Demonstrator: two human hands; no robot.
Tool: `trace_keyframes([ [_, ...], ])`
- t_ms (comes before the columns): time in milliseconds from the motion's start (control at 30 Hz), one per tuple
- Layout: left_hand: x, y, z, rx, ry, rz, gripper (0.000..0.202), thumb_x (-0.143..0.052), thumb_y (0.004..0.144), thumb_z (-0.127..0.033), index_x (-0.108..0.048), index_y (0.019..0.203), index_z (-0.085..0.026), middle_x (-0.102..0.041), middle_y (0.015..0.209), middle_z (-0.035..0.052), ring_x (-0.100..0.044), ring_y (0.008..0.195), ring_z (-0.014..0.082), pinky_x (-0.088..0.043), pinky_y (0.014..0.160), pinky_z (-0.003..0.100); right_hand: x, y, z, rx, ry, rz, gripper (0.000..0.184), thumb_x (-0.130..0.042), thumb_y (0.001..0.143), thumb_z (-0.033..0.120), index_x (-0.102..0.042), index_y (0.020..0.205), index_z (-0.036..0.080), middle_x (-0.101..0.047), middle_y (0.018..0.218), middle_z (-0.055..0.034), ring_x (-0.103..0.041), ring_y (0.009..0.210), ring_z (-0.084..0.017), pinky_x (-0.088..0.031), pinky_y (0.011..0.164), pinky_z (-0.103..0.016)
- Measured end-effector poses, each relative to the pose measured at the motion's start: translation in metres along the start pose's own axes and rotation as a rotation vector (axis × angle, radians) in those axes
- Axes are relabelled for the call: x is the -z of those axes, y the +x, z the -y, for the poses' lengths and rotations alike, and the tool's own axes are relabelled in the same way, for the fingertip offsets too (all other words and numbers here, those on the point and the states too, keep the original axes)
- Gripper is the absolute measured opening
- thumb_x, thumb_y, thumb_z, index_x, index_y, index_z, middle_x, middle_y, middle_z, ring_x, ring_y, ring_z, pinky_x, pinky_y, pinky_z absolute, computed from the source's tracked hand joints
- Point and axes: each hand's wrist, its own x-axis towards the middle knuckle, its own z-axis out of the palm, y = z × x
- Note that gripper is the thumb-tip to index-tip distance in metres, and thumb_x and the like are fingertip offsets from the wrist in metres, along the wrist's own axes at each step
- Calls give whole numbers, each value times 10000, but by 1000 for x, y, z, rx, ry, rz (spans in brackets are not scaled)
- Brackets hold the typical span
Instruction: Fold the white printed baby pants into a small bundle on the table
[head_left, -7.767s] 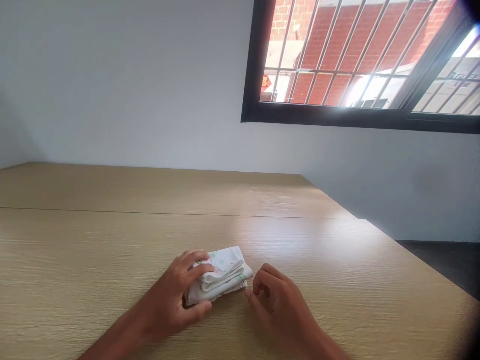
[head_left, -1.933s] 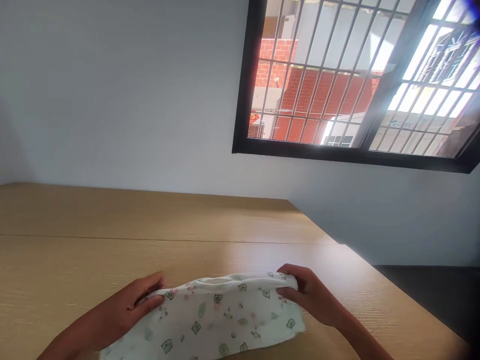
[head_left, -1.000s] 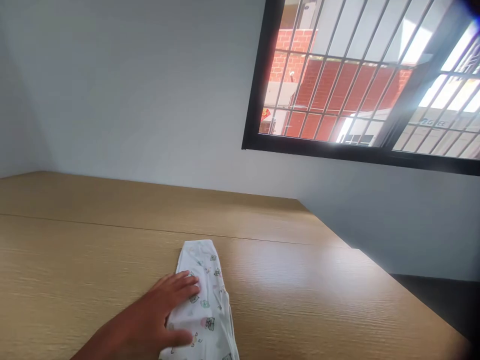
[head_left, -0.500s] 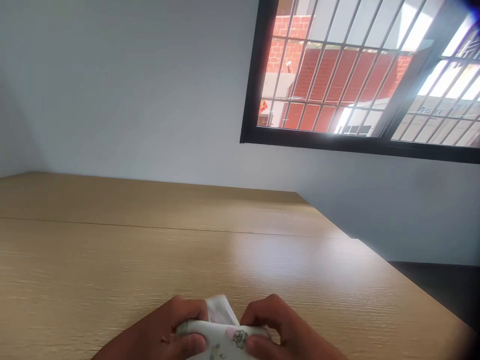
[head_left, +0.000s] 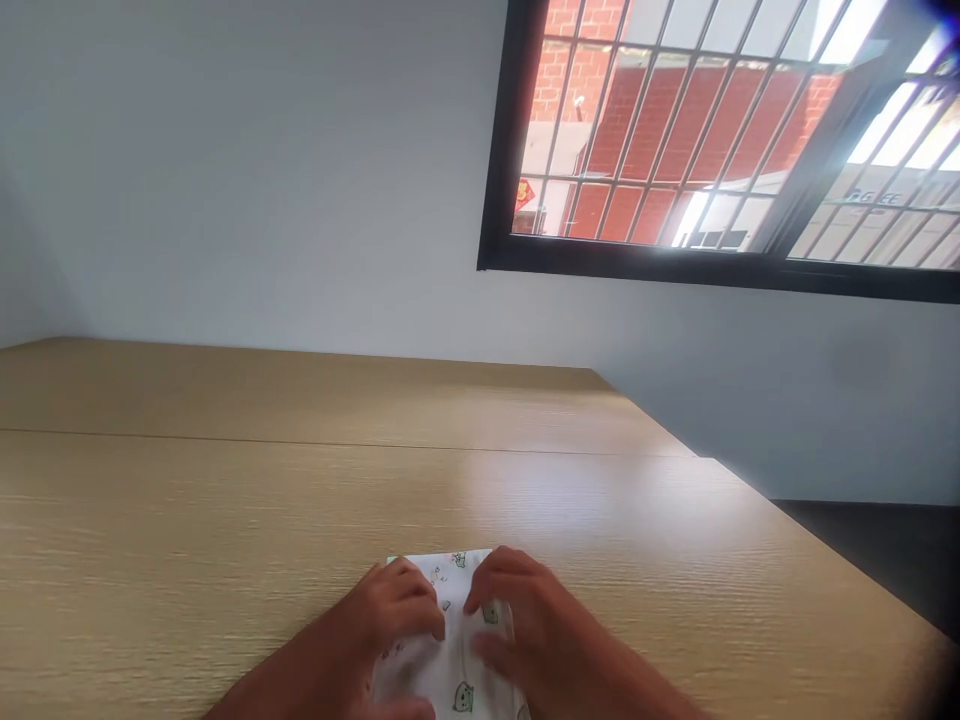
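Note:
A white cloth (head_left: pixel 454 640) printed with small cartoon animals lies folded flat on the wooden table, at the bottom middle of the head view. What kind of cloth it is I cannot tell, and its near part runs out of view. My left hand (head_left: pixel 397 630) rests on the cloth's left side, its fingers bent and apart. On the right side, my right hand (head_left: pixel 517 620) touches the cloth with thumb and fingers spread, slightly blurred. Neither hand grips the fabric.
The wooden table (head_left: pixel 225 520) stretches to the far wall, with a thin seam across it. Its right edge slants away beside a dark floor area (head_left: pixel 847 550). A barred window (head_left: pixel 675 150) is set in the wall at upper right.
Both hands have let go of the cloth's pinched edge and now lie spread on it. The cloth has gone from held up and bent over to flat, reaching farther from me.

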Motion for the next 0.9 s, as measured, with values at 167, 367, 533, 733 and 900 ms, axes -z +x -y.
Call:
trace_keyframes([
  [167, -10, 1, 18, 6, 163, -12, 563, -844, 732, -304, -593, 1236, -319, -518, 1380, 5, -437, 1289, 276, -351, 1139, 407, -1, -1, 10, 122, -149, 123, 407, -835, 712, 216, -679, 1084, 267, -663, 1168, 17, -538, 1153, -190, -308, 1104, -333],
  [367, -6, -10, 42, -110, 79, -17, 590, -686, 872, -579, -523, 1379, -327, -410, 1522, 58, -306, 1423, 340, -193, 1211, 518, 7, 3, 5, 178, -133, 72, 420, -769, 794, 272, -656, 1196, 227, -642, 1266, -67, -508, 1248, -256, -241, 1155, -424],
  [533, 4, 0, 6, -158, -65, 132, 390, -704, 820, -542, -708, 1091, -262, -625, 1213, 85, -498, 1215, 329, -370, 1111, 440, -11, -3, 9, 333, -149, 245, 243, -716, 877, 318, -686, 1108, 250, -700, 1033, -41, -623, 990, -202, -422, 939, -326],
  [733, 0, -17, -4, -1, -160, 107, 211, -709, 837, -426, -721, 1009, -304, -658, 1090, 34, -598, 1014, 247, -490, 937, 330, -15, -10, 11, 223, -65, 283, 222, -711, 834, 182, -706, 1048, 241, -711, 995, -17, -639, 907, -171, -435, 811, -252],
  [900, -19, -38, 14, 284, -271, -90, 488, -833, 710, -460, -635, 1139, -337, -638, 1147, -4, -607, 984, 245, -511, 856, 298, 1, -11, 19, -96, 42, 196, 304, -705, 725, 177, -719, 1020, 246, -676, 890, 6, -585, 753, -137, -387, 610, -199],
])
